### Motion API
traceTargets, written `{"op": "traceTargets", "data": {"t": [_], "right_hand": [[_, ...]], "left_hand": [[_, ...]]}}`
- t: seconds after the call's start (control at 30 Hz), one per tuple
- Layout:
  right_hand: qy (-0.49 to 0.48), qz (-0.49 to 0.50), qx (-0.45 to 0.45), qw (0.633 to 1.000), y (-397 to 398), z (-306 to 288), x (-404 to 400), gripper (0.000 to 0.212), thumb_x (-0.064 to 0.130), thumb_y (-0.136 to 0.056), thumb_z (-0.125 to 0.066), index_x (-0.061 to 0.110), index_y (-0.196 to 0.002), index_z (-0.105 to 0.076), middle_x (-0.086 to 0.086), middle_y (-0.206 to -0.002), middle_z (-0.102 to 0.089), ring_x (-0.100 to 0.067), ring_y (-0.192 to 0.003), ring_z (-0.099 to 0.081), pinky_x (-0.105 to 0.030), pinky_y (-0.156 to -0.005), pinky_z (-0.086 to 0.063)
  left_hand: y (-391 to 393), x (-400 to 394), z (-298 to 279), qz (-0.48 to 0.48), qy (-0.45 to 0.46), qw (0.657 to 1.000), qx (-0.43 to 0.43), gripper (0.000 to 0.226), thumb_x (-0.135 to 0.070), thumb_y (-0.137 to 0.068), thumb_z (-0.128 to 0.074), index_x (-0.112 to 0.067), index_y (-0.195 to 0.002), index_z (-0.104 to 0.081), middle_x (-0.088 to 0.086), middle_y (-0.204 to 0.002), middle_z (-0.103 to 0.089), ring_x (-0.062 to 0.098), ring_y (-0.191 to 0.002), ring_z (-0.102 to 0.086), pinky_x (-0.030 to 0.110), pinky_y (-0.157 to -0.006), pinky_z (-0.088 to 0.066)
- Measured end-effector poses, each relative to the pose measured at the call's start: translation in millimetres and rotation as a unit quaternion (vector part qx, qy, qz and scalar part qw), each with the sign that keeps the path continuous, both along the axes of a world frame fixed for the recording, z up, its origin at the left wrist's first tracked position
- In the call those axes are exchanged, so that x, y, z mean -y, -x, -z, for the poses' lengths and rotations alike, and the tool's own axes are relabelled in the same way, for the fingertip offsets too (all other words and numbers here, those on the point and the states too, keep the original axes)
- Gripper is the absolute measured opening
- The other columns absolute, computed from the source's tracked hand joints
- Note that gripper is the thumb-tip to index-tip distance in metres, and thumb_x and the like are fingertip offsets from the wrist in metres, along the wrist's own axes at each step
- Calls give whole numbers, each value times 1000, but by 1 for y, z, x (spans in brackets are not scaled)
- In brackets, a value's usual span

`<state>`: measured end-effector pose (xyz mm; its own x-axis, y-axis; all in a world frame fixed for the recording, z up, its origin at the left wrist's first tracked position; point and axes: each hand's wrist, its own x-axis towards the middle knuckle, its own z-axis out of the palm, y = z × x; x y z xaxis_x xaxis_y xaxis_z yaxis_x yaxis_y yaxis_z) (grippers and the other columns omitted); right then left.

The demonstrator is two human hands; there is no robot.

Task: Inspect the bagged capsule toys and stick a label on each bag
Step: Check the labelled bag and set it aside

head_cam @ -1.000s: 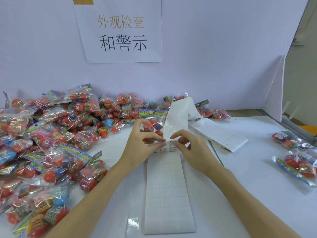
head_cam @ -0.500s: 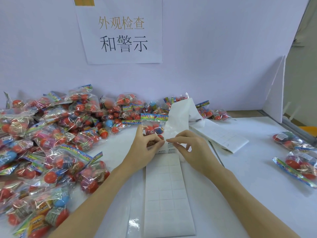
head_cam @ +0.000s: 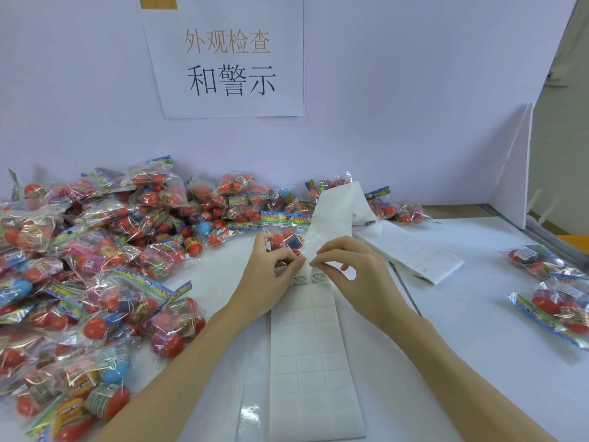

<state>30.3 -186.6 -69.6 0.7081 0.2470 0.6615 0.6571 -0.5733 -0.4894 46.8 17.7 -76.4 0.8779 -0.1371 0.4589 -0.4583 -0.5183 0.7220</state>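
Right hand is pinching a label off the sticker strip; left hand is gripping a toy bag behind it. Next, likely: pressing the label onto the bag.

Red capsules in clear bags; white label strip.

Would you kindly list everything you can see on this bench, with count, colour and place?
Pile of bagged capsule toys: many, mostly red with some blue, left of table.
Bag under left hand: one, clear with rainbow header, centre.
Label strip: one, white, centre, far end curling up.
Warning labels: two visible, white, on strip by the hands.
Folded label sheets: white, right of centre.
Separate bags: about three, right edge.
Wall sign: one, white.
Left hand: holding strip.
Right hand: fingers pinching at a label.
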Motion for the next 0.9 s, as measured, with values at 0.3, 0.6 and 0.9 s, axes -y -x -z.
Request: {"op": "traceTargets", "data": {"t": [0.3, 0.6, 0.9], "right_hand": [[-166, 27, -126, 978, 9, -13, -3, 28, 5, -101, -63, 30, -98, -76, 14, -97, -75, -11, -87, -67, -20, -75, -50], [-318, -58, -230, 918, 18, -29, 2, 34, 6, -100, -67, 30, -123, -74, 4, -80, -70, -8, -72, -61, -19, -70, -52], [-275, -46, -226, 933, 21, -29, -4, 35, 11, -96, -73, 26, -127, -66, 4, -82, -76, -7, -76, -69, -22, -74, -55]], "left_hand": [[1, -2, -9, -22, 135, 991, -7, 17, -13, -102, -64, -25, -103, -76, -16, -109, -63, 22, -111, -59, 47, -94, -57], [12, 4, -31, 30, 187, 981, 33, 47, -4, -97, -68, -31, -135, -63, -3, -129, -58, 23, -111, -63, 51, -92, -60], [27, 19, -32, 104, 181, 978, -21, 47, 4, -99, -62, -28, -133, -64, 2, -130, -57, 17, -117, -67, 43, -99, -58]]}}
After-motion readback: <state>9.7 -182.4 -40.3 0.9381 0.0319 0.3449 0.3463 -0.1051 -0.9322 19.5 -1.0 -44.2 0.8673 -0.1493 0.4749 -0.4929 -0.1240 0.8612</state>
